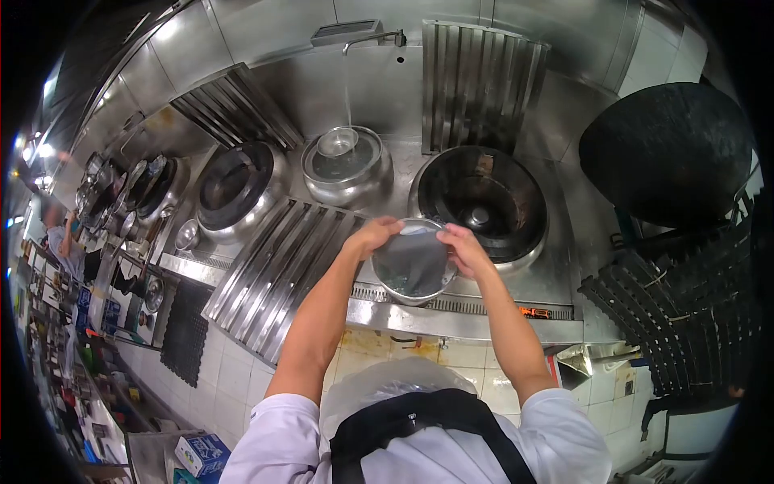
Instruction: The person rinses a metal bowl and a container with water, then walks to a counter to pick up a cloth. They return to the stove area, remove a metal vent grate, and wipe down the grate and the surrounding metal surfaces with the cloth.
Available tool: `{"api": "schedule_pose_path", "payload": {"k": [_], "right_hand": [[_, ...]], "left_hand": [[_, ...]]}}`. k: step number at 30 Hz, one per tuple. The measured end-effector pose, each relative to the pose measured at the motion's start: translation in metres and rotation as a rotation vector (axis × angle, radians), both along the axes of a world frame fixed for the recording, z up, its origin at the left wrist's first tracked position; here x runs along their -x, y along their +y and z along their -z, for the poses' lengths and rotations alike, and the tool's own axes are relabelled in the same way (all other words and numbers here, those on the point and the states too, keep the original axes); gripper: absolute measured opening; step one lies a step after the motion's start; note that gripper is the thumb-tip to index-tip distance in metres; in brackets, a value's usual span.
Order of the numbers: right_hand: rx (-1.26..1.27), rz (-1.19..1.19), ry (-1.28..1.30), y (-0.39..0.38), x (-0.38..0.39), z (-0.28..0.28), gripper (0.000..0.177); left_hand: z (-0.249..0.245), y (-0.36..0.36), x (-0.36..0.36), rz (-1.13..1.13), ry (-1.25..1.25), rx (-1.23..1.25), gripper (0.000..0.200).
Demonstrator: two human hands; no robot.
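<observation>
A round metal bowl (413, 301) sits in front of me, at the front edge of the steel stove. Across its opening lies a smooth dark grey cloth (413, 262). My left hand (376, 235) is closed at the cloth's upper left corner, fingers right at the bowl's rim. On the other side, my right hand (466, 250) pinches the upper right corner, also close to the rim. Just beyond my right hand is a blackened wok burner (528, 198). The bowl's inside is mostly hidden under the cloth.
Water runs from a faucet (375, 38) toward a small bowl (337, 143) on a large steel pot (347, 189). Ribbed metal panels (282, 258) lie left of me. A big black wok (665, 153) stands at right. Far left, a person (64, 242) is by the counter.
</observation>
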State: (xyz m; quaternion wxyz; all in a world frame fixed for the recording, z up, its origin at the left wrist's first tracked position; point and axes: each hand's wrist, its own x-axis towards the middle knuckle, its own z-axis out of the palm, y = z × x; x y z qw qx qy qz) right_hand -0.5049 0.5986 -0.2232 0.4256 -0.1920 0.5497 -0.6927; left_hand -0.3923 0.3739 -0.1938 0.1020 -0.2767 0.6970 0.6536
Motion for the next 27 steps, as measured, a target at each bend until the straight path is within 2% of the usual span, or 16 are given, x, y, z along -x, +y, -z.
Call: {"api": "schedule_pose_path", "payload": {"k": [2,3,7,9,11,12,14,16,17,20,22,24,25,27], "right_hand": [[-0.023,0.008,0.011,0.005,0.0,-0.024,0.012],[-0.054,0.027,0.102,0.005,0.005,-0.027,0.016],[0.041,0.149,0.184,0.007,0.02,-0.043,0.017],[-0.046,0.168,0.397,0.006,0.026,-0.051,0.017],[-0.173,0.183,0.685,0.004,0.032,-0.06,0.018],[-0.197,0.135,0.69,0.006,0.034,-0.064,0.019],[-0.244,0.032,0.702,0.008,0.035,-0.078,0.022],[-0.3,-0.154,0.947,0.013,0.025,-0.1,0.029],[-0.327,-0.25,1.065,0.015,0.021,-0.106,0.033],[-0.532,-0.435,1.38,0.012,0.014,-0.109,0.044],[-0.68,-0.412,1.285,0.004,0.02,-0.096,0.035],[-0.681,-0.35,1.229,-0.002,0.029,-0.09,0.031],[-0.591,-0.274,1.242,-0.001,0.031,-0.091,0.026],[-0.439,-0.059,1.2,-0.001,0.035,-0.083,0.024]], "left_hand": [[-0.012,0.008,-0.012,-0.039,0.002,0.058,0.049],[-0.016,0.012,-0.016,-0.056,0.005,0.088,0.047],[0.006,-0.004,-0.027,-0.082,0.232,-0.205,0.042],[0.012,-0.005,-0.03,-0.077,0.315,-0.315,0.042],[0.018,-0.012,-0.023,-0.116,0.357,-0.309,0.046],[0.018,-0.015,-0.017,-0.134,0.382,-0.306,0.048],[-0.014,-0.004,-0.014,-0.205,0.437,-0.302,0.053],[-0.022,-0.008,-0.006,-0.231,0.454,-0.221,0.055],[-0.023,-0.012,-0.004,-0.182,0.439,-0.205,0.046],[-0.027,-0.021,0.002,0.078,0.221,0.08,0.037],[-0.038,-0.017,-0.007,0.293,0.154,0.411,0.042],[-0.05,-0.006,-0.022,0.455,0.082,0.819,0.047],[-0.034,-0.012,-0.023,0.5,0.114,0.941,0.049],[-0.005,-0.024,-0.016,0.442,0.275,1.054,0.048]]}}
